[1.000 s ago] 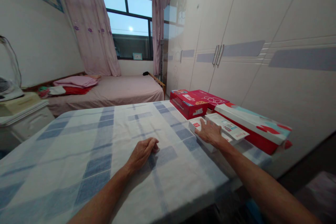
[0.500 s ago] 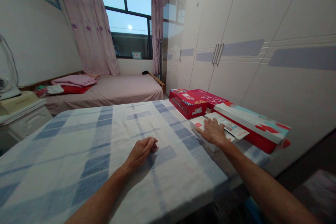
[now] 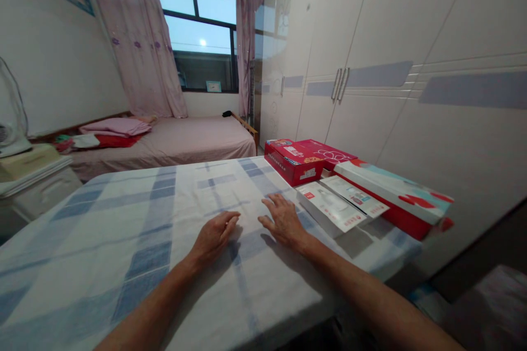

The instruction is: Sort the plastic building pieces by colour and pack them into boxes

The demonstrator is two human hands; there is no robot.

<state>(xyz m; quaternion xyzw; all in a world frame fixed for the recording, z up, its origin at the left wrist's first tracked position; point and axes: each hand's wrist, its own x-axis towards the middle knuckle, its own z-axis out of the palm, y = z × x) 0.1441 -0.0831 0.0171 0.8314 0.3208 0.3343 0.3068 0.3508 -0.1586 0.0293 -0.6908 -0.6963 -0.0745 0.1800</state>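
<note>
Fingers spread apart and holding nothing, my right hand (image 3: pixel 283 222) hovers low over or rests on the checked tablecloth (image 3: pixel 102 263); I cannot tell which. Just to its right lies a flat white box (image 3: pixel 331 205) with red print. A second white box (image 3: pixel 360 196), similar in look, lies alongside that one. My left hand (image 3: pixel 214 237) is at the middle of the table, its fingers together and loosely curled, with nothing visible in them. A gap of cloth separates the two hands.
Behind the white boxes stand a red box (image 3: pixel 293 163), a flatter red box (image 3: pixel 329 152) and a long white-and-red box (image 3: pixel 395 192) along the table's right edge. A white wardrobe (image 3: pixel 370 27) rises beyond. Past the far edge is a bed (image 3: pixel 197 134).
My right hand has come off the white boxes and moved left, toward my left hand. My left hand has shifted slightly left, and its fingers are less tightly curled. The boxes stay put.
</note>
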